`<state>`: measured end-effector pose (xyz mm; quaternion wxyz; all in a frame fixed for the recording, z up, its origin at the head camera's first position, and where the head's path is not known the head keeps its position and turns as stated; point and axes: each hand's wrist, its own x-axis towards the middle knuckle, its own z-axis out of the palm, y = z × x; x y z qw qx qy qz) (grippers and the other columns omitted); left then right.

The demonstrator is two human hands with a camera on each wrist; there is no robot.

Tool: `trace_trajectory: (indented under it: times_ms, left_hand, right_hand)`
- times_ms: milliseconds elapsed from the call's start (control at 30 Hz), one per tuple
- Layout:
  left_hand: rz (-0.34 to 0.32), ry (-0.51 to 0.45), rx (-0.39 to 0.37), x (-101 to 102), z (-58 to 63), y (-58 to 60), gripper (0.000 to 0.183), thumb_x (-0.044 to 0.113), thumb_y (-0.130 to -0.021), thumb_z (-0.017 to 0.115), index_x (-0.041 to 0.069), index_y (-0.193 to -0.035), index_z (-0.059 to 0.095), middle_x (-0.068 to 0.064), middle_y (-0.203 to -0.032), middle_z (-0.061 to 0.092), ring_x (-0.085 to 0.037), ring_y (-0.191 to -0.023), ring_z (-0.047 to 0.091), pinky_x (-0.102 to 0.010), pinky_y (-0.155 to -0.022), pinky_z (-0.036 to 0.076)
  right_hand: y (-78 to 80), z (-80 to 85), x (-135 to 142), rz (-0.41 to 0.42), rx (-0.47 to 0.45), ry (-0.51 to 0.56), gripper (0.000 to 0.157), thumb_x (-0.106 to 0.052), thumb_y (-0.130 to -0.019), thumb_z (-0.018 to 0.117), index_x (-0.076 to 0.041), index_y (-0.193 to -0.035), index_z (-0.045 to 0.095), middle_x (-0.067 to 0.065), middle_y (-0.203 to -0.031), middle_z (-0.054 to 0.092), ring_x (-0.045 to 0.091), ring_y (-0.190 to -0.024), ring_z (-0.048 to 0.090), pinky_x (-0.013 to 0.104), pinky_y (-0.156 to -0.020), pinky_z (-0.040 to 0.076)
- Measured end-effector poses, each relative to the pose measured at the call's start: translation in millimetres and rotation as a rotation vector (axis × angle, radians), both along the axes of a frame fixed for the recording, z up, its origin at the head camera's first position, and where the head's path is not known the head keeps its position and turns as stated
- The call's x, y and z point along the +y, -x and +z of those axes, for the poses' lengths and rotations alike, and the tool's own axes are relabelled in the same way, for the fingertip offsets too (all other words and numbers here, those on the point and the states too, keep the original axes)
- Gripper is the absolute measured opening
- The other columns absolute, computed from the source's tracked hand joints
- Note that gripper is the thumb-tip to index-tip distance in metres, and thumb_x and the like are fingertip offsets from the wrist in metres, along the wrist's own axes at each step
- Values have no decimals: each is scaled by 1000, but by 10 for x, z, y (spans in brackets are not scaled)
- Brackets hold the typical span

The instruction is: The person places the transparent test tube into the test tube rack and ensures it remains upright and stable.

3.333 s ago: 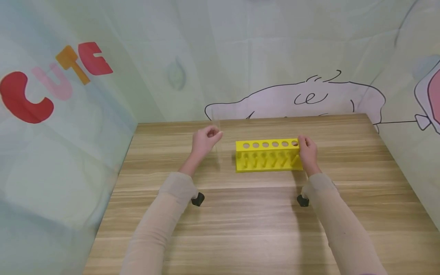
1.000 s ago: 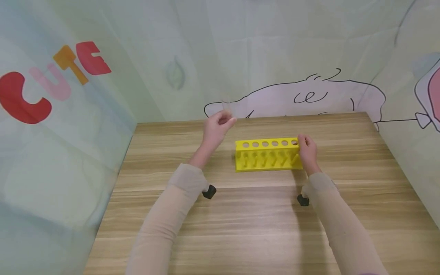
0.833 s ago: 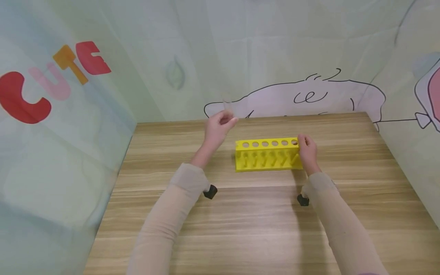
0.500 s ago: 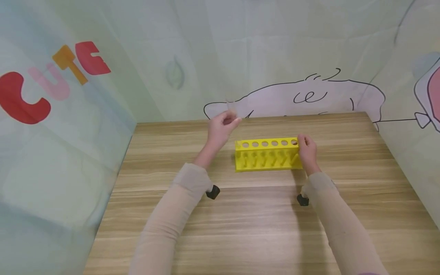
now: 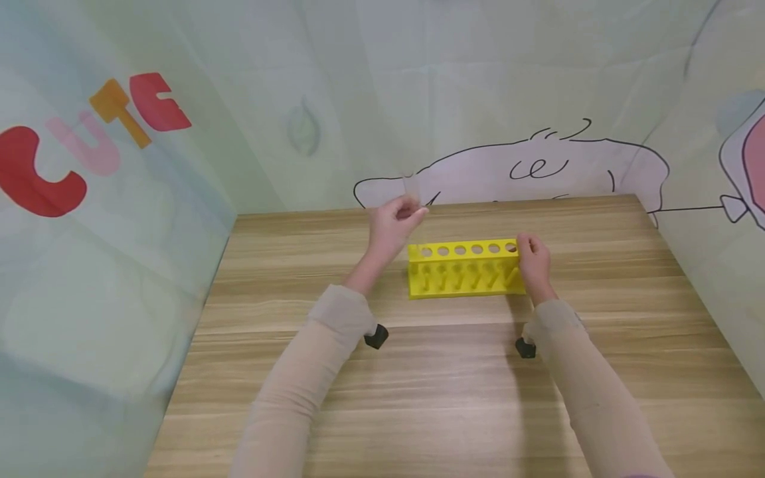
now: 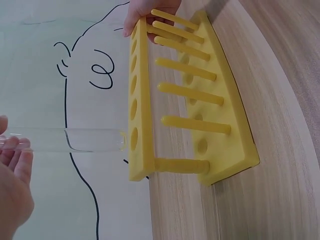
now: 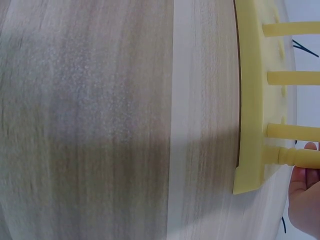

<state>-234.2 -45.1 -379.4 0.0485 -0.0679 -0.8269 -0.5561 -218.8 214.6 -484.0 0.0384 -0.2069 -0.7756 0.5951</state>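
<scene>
My left hand [image 5: 391, 229] pinches a clear glass test tube [image 6: 70, 140] between thumb and fingertips, above the left end of a yellow test tube rack [image 5: 469, 259]. In the left wrist view, the tube's lower end faces the end hole of the rack's top plate [image 6: 144, 100]; whether it touches the rim I cannot tell. In the head view the tube is faint, its mouth showing above the fingers. My right hand [image 5: 534, 265] grips the rack's right end, with fingers round its end post [image 7: 305, 158] in the right wrist view. The rack stands upright on the table.
A wood-grain table [image 5: 454, 398] lies under the rack. Behind it hangs a pale printed cloth [image 5: 335, 86] with letters and a line drawing. Several yellow pegs [image 6: 195, 93] rise from the rack's base. Black camera mounts [image 5: 376, 336] sit at both wrists.
My left hand has carried the tube up from the table's left side and then rightward, over the rack's left end. My right hand and the rack have stayed in place.
</scene>
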Motion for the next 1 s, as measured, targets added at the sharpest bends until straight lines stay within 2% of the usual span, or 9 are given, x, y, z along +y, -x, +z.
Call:
trace_trajectory:
  times_ms: [133,433,767,1000]
  left_hand:
    - [-1,23,10,32,-24,-7,24,29,-80,63,10,-95,62,-1,-93,64,-9,-90,60,-13,-76,49]
    - [-7,11,41,79,-54,-12,23,29,-80,63,9,-92,62,-2,-92,64,-10,-89,60,-13,-76,49]
    - [-4,2,51,117,-71,-10,23,26,-80,64,7,-93,62,-5,-92,64,-12,-89,61,-13,-75,50]
    - [-2,-5,55,130,-96,-16,23,24,-81,63,6,-95,62,-4,-93,63,-12,-90,60,-13,-76,49]
  right_hand:
    - [-1,-2,1,3,5,-3,30,-44,-92,35,-18,-86,48,-7,-86,47,9,-77,38,20,-69,34]
    - [-9,-17,7,11,24,4,33,-50,-90,35,-20,-87,49,-8,-85,48,8,-78,39,20,-69,34]
    - [0,-25,4,-1,31,8,27,-42,-92,37,-19,-87,49,-8,-84,49,9,-77,40,19,-67,34]
    - [-13,-19,0,-4,36,10,27,-44,-91,38,-20,-86,48,-9,-83,49,9,-77,41,19,-67,35]
